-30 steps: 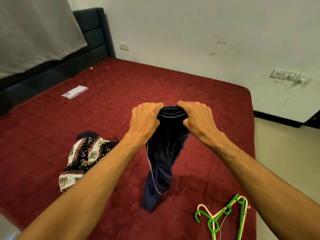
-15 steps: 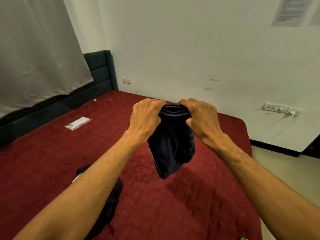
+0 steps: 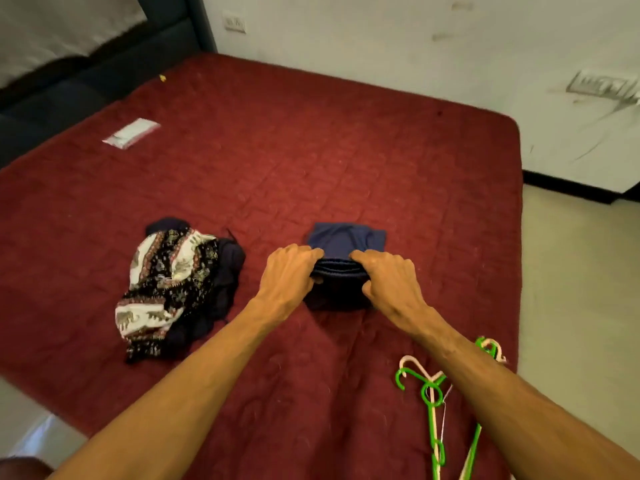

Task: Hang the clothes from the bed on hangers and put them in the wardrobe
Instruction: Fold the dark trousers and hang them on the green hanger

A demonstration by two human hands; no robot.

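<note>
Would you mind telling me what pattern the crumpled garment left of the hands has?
The crumpled garment has a black, white and red elephant print, clearest in the head view.

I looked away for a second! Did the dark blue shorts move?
Yes. The dark blue shorts, held up in the air before, now lie down on the red bed, both hands gripping the waistband.

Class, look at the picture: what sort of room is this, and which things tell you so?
Most likely a bedroom: a wide bed with a red quilted cover, a dark padded headboard, and clothes and hangers lying on it.
</note>
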